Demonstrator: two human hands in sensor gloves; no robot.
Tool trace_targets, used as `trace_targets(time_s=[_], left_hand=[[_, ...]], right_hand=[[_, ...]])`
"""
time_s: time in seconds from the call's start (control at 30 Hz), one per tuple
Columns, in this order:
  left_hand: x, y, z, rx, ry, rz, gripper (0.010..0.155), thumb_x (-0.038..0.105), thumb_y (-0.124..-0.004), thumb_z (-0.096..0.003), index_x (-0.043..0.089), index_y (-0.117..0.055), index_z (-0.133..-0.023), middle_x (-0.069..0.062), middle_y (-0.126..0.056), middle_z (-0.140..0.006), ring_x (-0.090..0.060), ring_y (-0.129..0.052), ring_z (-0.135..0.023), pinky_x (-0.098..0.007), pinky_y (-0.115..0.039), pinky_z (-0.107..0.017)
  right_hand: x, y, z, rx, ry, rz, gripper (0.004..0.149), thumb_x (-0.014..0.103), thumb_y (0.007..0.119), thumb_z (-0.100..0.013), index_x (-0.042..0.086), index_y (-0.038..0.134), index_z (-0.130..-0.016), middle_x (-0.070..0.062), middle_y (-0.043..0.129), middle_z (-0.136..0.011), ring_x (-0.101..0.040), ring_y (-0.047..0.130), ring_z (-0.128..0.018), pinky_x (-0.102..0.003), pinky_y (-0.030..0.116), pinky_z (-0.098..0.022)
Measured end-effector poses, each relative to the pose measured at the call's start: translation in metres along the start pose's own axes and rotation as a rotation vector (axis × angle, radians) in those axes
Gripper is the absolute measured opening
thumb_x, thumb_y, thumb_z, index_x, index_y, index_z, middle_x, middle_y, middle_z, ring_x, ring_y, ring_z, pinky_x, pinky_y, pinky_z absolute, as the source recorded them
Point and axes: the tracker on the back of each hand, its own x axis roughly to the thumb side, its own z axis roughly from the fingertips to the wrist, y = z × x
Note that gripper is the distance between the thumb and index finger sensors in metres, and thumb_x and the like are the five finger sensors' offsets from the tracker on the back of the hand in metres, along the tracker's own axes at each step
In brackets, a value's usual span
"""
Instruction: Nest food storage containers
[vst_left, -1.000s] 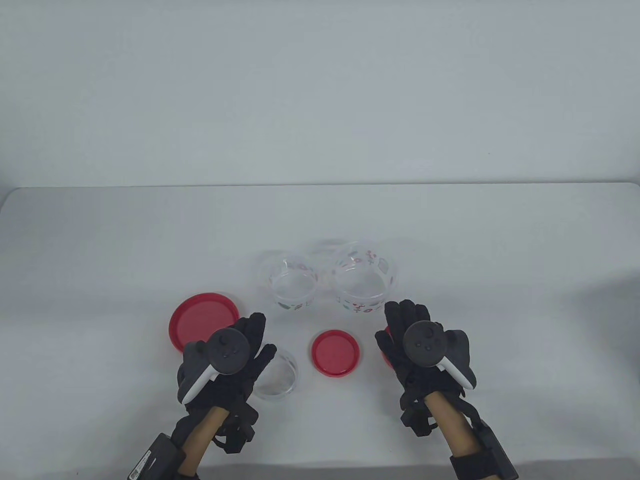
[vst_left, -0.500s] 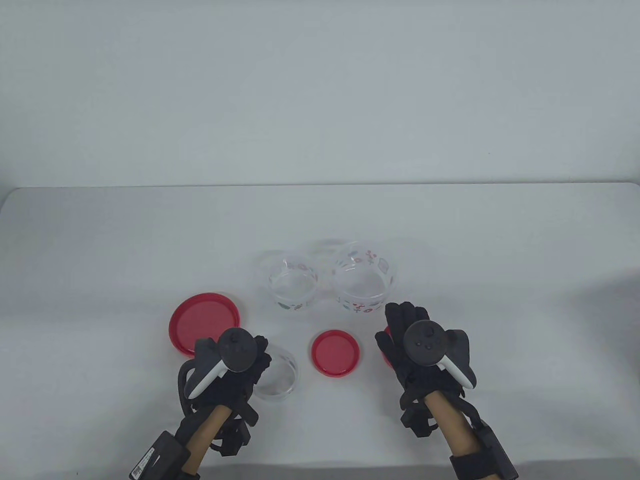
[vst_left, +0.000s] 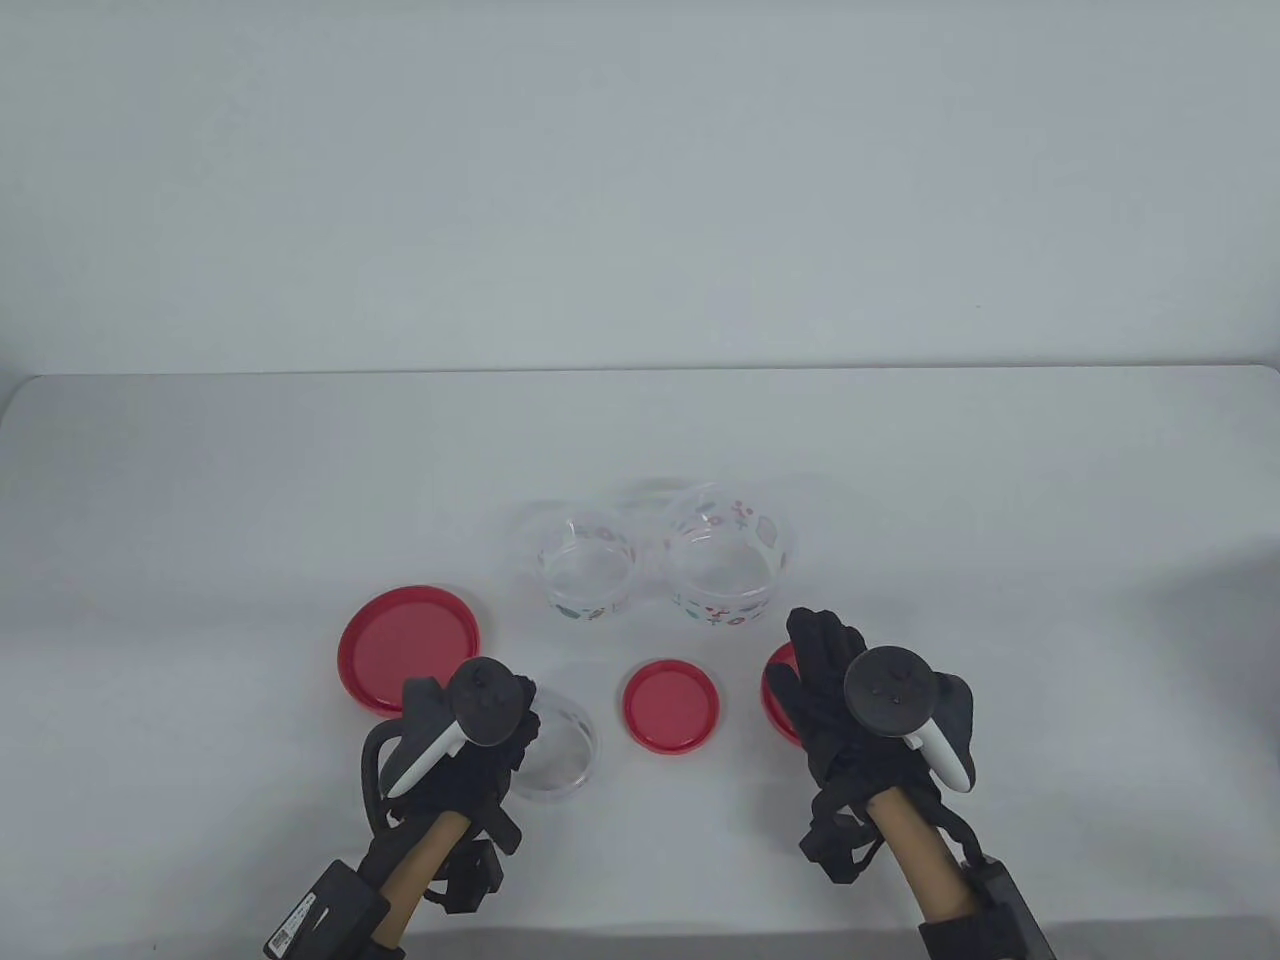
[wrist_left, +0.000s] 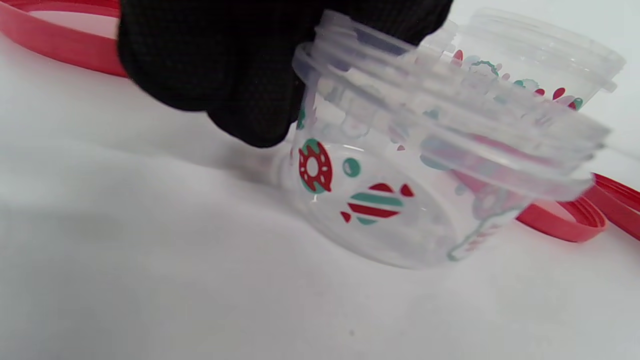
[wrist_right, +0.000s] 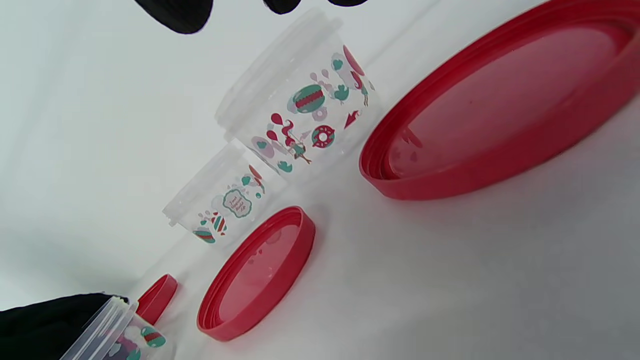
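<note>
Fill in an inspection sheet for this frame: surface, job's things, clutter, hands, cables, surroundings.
Surface: white table, bare where visible.
Job's things: three clear printed plastic containers, all open: small container near the left hand, medium container and large container side by side behind. Three red round lids lie apart: large lid, small lid, and a third lid partly under the right hand. Nothing nested.
Clutter: nothing seen.
Hands: left hand grips the small container's rim, tilting it; right hand hovers over the third lid, holding nothing.
Cables: black glove straps at both wrists.
Surroundings: plain pale wall.
</note>
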Motion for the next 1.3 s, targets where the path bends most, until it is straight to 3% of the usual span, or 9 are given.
trace_targets(time_s=[0.6,0.73,1.3], left_hand=[[0.005,-0.002,0.001,0.042,0.001,-0.027,0.052,0.035,-0.060,-0.0653,0.023,-0.055,-0.116,-0.011,-0.085,-0.099,-0.024,-0.093,-0.059,-0.036,-0.084,-0.046],[0.014,0.001,0.005,0.086,-0.016,-0.047,0.052,0.034,-0.060,-0.0654,0.023,-0.056,-0.116,-0.011,-0.085,-0.099,-0.024,-0.094,-0.058,-0.036,-0.084,-0.046],[0.131,0.014,0.003,0.101,-0.186,-0.174,0.052,0.035,-0.059,-0.0657,0.025,-0.054,-0.116,-0.008,-0.084,-0.101,-0.023,-0.093,-0.060,-0.036,-0.084,-0.047]], right_hand=[[-0.003,-0.004,0.005,0.022,0.009,-0.084,0.070,0.045,0.052,-0.065,0.008,0.020,-0.114,-0.026,0.019,-0.117,-0.050,0.020,-0.101,-0.067,0.033,-0.065],[-0.001,-0.008,0.007,-0.003,0.008,-0.129,0.070,0.045,0.051,-0.065,0.002,0.025,-0.113,-0.029,0.030,-0.114,-0.053,0.032,-0.098,-0.065,0.040,-0.065],[0.003,-0.021,0.019,-0.151,-0.061,-0.480,0.068,0.045,0.050,-0.065,0.001,0.029,-0.113,-0.029,0.036,-0.113,-0.053,0.040,-0.097,-0.064,0.046,-0.063]])
